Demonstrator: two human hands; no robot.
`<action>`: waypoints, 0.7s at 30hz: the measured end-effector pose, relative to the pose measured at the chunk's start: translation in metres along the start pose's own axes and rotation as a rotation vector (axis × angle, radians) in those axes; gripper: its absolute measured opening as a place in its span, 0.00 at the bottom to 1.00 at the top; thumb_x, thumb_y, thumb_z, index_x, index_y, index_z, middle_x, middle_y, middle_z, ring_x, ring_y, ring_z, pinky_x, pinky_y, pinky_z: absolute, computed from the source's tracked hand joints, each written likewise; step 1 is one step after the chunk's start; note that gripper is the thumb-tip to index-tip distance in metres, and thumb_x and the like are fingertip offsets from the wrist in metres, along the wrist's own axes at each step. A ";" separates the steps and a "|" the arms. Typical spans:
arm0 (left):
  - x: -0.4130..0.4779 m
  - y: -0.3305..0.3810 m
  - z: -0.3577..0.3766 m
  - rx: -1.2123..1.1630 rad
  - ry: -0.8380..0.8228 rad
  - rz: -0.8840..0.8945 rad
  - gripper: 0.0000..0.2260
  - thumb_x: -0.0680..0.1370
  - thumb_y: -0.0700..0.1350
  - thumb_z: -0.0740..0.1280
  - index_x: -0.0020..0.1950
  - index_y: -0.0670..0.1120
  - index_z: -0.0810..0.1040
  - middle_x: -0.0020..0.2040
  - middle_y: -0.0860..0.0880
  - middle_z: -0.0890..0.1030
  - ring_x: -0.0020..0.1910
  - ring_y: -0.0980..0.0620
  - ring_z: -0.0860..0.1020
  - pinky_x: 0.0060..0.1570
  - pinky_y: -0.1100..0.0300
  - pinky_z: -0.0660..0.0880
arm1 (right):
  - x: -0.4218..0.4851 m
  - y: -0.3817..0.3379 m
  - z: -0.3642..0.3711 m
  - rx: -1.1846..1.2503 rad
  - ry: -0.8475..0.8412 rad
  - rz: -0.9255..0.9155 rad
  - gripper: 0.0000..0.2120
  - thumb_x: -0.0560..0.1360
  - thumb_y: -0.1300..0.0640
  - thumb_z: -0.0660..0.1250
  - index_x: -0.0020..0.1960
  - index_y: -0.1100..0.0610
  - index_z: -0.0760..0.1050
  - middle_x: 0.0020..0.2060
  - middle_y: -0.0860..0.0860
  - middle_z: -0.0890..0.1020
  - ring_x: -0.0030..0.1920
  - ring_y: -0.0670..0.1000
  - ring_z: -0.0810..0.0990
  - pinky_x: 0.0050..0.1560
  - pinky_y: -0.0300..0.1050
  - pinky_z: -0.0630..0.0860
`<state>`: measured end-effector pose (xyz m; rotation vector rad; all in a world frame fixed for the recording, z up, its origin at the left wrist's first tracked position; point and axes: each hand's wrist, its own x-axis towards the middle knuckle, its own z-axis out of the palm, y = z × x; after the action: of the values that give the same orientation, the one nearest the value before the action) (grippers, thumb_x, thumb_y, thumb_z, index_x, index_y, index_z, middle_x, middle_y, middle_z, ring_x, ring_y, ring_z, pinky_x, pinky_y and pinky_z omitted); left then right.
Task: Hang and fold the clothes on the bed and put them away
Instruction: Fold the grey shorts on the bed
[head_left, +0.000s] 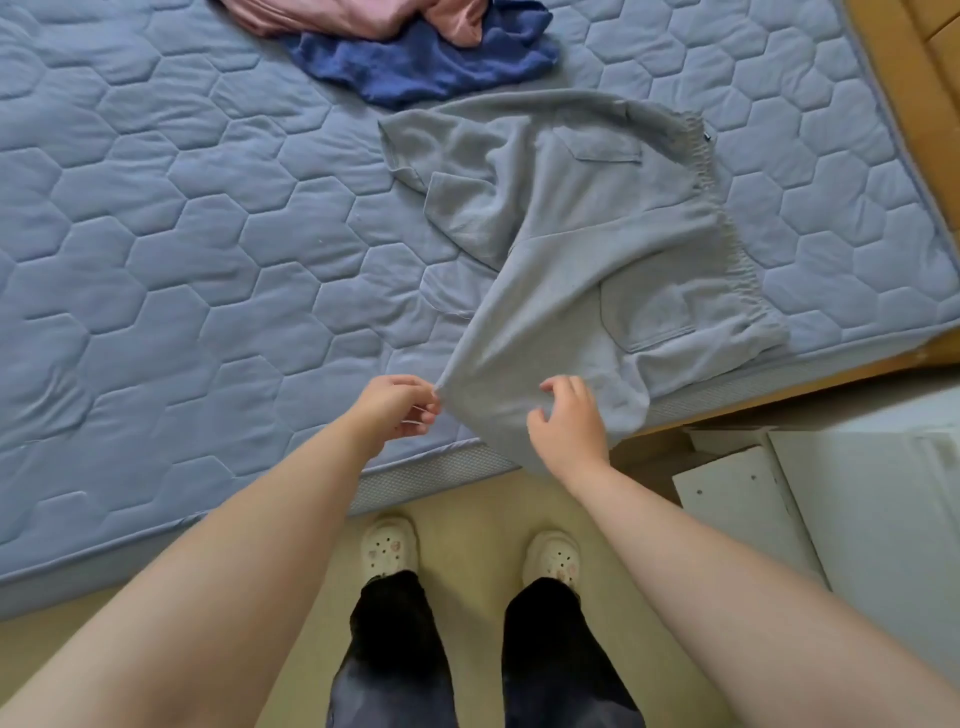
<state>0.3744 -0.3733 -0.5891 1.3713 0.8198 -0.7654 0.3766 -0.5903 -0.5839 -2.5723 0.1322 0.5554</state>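
Grey shorts (587, 249) with an elastic waistband and two back pockets lie on the blue quilted bed (182, 249), near its right corner. One leg hem is lifted toward me over the bed's front edge. My left hand (397, 408) pinches the left corner of that hem. My right hand (569, 418) grips the hem's right part, fingers curled into the cloth. A dark blue garment (426, 65) and a pink garment (363, 18) lie crumpled at the far side of the bed.
A wooden bed frame (914, 78) runs along the right side. White furniture (857, 514) stands on the floor at the right, close to the bed corner. I stand on a beige floor (467, 519) in white clogs, right at the bed's front edge.
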 end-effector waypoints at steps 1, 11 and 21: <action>0.004 -0.001 -0.004 0.028 0.033 -0.001 0.06 0.76 0.34 0.66 0.40 0.42 0.80 0.36 0.45 0.79 0.32 0.51 0.76 0.35 0.61 0.76 | -0.001 -0.004 0.009 -0.027 -0.042 -0.009 0.17 0.75 0.55 0.64 0.62 0.59 0.71 0.59 0.54 0.72 0.62 0.54 0.69 0.63 0.47 0.67; 0.050 -0.009 -0.005 0.490 0.015 0.145 0.22 0.75 0.33 0.62 0.68 0.44 0.72 0.52 0.48 0.78 0.48 0.50 0.76 0.48 0.57 0.74 | 0.023 -0.016 0.062 -0.379 -0.004 0.121 0.08 0.77 0.60 0.60 0.55 0.56 0.73 0.55 0.55 0.75 0.57 0.57 0.72 0.55 0.49 0.68; 0.056 0.047 0.081 0.575 0.019 0.526 0.43 0.69 0.49 0.76 0.77 0.49 0.55 0.71 0.47 0.65 0.70 0.49 0.65 0.68 0.53 0.66 | 0.043 -0.014 -0.049 0.456 0.165 0.376 0.12 0.79 0.59 0.58 0.49 0.63 0.78 0.48 0.60 0.81 0.52 0.59 0.77 0.55 0.52 0.73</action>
<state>0.4479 -0.4507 -0.6107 2.0000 0.2174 -0.5854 0.4363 -0.6016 -0.5568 -2.1465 0.7243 0.3855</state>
